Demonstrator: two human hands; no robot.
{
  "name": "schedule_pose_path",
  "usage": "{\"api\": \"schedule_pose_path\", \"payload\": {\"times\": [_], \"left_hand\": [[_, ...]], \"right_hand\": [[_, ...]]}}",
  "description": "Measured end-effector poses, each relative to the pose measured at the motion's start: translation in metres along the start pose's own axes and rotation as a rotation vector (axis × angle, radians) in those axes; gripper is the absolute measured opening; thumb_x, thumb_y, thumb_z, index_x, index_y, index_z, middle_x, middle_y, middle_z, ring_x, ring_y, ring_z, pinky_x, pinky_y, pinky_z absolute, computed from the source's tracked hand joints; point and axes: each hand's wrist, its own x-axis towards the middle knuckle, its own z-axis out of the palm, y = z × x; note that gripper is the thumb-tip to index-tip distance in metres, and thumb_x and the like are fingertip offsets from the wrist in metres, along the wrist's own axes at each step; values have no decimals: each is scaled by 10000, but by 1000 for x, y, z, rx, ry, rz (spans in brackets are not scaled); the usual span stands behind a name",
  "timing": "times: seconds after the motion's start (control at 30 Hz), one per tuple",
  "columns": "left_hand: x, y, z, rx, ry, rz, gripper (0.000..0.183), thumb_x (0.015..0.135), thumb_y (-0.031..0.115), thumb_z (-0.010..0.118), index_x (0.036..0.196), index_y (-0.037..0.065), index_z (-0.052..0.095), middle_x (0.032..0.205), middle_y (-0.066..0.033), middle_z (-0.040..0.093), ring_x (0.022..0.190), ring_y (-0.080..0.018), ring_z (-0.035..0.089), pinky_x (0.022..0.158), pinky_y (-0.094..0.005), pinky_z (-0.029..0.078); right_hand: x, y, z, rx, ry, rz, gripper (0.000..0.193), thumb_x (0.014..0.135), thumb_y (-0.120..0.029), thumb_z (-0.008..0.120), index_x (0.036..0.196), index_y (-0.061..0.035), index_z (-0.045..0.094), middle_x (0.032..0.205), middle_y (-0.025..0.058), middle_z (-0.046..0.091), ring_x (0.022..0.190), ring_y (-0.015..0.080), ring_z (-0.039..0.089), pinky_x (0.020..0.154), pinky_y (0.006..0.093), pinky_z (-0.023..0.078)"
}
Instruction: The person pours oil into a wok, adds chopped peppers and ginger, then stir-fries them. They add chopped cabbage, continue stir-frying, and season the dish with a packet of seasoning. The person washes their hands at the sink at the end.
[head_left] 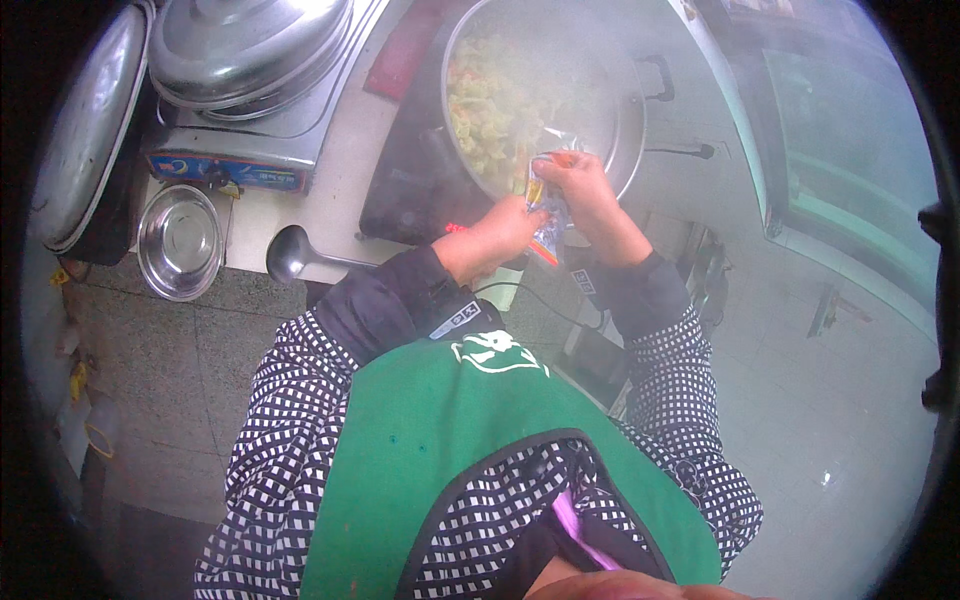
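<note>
Both my hands are closed on a small plastic packet [546, 232] with clear, yellow and orange parts, at the near edge of a large metal pan [632, 150]. My right hand [588, 190] pinches its upper part, while my left hand [497, 234] grips it lower down on the left side. Inside the pan lie pale green and yellowish chopped vegetables [485, 120], partly veiled by steam. The pan rests on a dark flat cooker [400, 190]. Whether the packet is torn open I cannot tell.
A ladle [287, 253] lies at the counter's front edge, beside a steel bowl [180, 243]. Behind them a gas stove [225, 172] carries a lidded metal pot [250, 50]. A large round lid [95, 130] leans at far left. A glass-sided cabinet [840, 110] stands on the right.
</note>
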Motion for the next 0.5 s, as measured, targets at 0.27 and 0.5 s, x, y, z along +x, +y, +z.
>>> {"api": "schedule_pose_path", "payload": {"times": [0.27,0.5], "left_hand": [[-5,6,2,77,22,-42,260,930,201,498,1022,-10,619,811,-73,626,768,-162,589,691,-341,458],[1,-3,-6,223,2,41,260,920,199,505,1003,-18,623,864,-116,648,804,-179,605,730,-359,463]], "right_hand": [[-3,-11,-5,-13,-4,100,311,827,-266,659,869,42,655,742,48,619,631,120,561,557,276,438],[-1,-8,-5,-35,-24,-51,253,820,-221,639,831,30,667,725,33,616,600,94,541,527,265,421]]}}
